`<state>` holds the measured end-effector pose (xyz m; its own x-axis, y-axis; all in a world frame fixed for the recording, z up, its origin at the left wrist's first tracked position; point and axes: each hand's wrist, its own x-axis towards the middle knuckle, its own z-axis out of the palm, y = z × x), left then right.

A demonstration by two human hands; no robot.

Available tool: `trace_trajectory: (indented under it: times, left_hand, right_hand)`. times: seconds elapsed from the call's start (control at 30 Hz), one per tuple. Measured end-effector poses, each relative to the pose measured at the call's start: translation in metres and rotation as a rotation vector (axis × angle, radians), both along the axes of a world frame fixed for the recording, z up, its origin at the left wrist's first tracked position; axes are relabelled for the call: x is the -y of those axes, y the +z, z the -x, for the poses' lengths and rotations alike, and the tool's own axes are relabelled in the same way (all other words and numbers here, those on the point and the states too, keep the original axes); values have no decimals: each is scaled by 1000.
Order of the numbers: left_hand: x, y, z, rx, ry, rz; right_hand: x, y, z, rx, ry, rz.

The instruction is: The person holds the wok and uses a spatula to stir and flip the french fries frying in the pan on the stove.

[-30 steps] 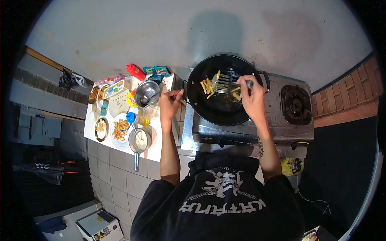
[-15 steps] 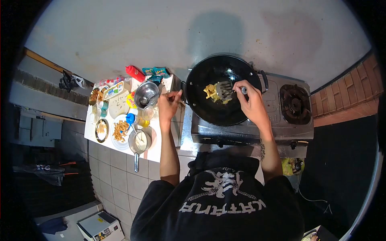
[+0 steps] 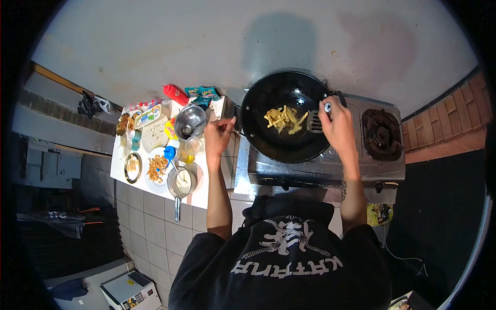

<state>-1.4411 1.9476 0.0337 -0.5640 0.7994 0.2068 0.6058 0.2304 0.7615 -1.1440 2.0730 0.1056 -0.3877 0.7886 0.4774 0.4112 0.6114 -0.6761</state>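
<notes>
A black wok [image 3: 279, 147] sits on the left side of the gas stove [image 3: 346, 173]. Pale yellow, strip-shaped pieces of food [image 3: 284, 119] lie loosely spread on its bottom. My right hand [image 3: 338, 129] is closed round the handle of a slotted spatula [image 3: 313, 124], whose blade rests inside the wok just right of the food. At the wok's left side, my left hand [image 3: 219, 135] pinches its loop handle [image 3: 237, 120] with the fingertips.
Left of the stove, a white table [image 3: 199, 199] carries a steel bowl [image 3: 181, 124], a saucepan of pale batter [image 3: 190, 190], a plate of brown fried pieces [image 3: 155, 168] and a red squeeze bottle [image 3: 175, 94]. Another burner [image 3: 382, 134] stands to the right.
The spatula has moved right, from on top of the food to beside it, with my right hand. The yellow strips are more spread out. My left hand stays at the wok's handle.
</notes>
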Motion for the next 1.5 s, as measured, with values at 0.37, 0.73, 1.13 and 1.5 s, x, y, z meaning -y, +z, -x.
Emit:
trace_trajectory:
  times: [0.37, 0.73, 1.13, 1.5]
  left_hand:
    - [1, 3, 0, -27, -9, 16]
    - [0, -3, 2, 10, -19, 17]
    - [0, 1, -2, 27, -17, -5]
    - [1, 3, -2, 22, -9, -14]
  right_hand:
    - [-4, -58, 34, -414, -49, 409]
    - [17, -27, 33, -428, 12, 315]
    - [34, -11, 31, -372, 103, 49]
    - [38, -7, 16, -157, 199, 60]
